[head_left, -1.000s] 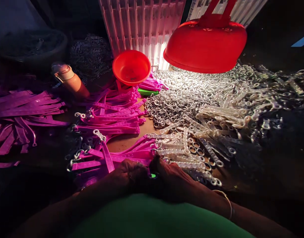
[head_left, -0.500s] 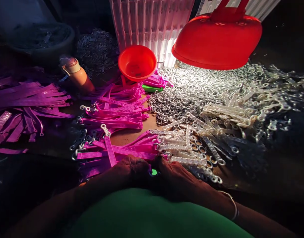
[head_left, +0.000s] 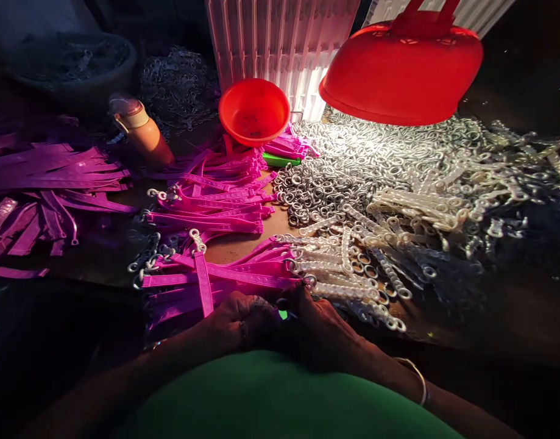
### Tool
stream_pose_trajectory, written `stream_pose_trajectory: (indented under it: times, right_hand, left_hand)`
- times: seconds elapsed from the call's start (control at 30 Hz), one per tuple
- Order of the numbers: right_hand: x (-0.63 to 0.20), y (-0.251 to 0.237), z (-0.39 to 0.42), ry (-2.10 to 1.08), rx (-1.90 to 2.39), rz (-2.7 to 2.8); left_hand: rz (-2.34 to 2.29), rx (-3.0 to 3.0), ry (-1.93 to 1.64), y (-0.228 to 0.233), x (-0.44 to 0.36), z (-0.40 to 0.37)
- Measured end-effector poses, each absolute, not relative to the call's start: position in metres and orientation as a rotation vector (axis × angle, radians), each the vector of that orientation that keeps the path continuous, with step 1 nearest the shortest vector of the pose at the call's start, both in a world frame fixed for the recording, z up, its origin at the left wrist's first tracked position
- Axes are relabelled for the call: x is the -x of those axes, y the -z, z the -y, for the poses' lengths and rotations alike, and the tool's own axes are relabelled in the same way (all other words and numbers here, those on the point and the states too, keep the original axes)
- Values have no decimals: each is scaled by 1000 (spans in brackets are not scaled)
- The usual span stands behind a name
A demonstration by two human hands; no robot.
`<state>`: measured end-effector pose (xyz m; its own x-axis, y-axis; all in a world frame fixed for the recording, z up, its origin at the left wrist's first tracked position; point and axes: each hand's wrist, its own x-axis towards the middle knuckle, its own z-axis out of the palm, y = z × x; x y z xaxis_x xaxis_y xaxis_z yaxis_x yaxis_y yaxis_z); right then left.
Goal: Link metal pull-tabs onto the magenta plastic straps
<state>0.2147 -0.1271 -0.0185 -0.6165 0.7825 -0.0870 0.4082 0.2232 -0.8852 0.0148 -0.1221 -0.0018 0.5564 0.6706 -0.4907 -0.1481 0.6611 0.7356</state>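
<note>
My left hand point(head_left: 236, 320) and my right hand point(head_left: 323, 326) meet close to my body at the near edge of the work surface. Between their fingertips sits a small green-lit piece point(head_left: 283, 314); both hands pinch around it, though shadow hides exactly what it is. Just beyond my fingers lies a fan of pink straps point(head_left: 225, 277) with metal clips on their ends. To the right of those, white toothed strips point(head_left: 348, 268) with rings lie in a row.
A big heap of metal rings point(head_left: 353, 164) spreads under a red lamp shade point(head_left: 401, 73). A red bowl point(head_left: 255, 111), a brown bottle point(head_left: 142, 134), a green item point(head_left: 280, 160) and purple straps point(head_left: 46, 183) lie farther left. White slatted crates point(head_left: 280, 42) stand behind.
The view has shifted slightly, so the whole scene sits a little higher and more to the right. My hands stay pressed together on the same small piece.
</note>
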Motion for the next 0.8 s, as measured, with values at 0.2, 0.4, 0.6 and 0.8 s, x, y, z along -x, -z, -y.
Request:
stream_pose_trajectory:
  times: [0.2, 0.4, 0.6, 0.8]
  right_hand:
    - [-208, 23, 115, -1272, 1173, 2236]
    - [-210, 6, 103, -1433, 1097, 2385]
    - [-203, -1, 93, -1614, 1049, 2588]
    - [-199, -2, 91, -1551, 1043, 2631]
  left_hand:
    - [-873, -649, -541, 0, -16, 119]
    - [-823, -559, -495, 18, -19, 115]
    - [-750, -634, -446, 26, -17, 108]
    - [-761, -632, -453, 31, -18, 113]
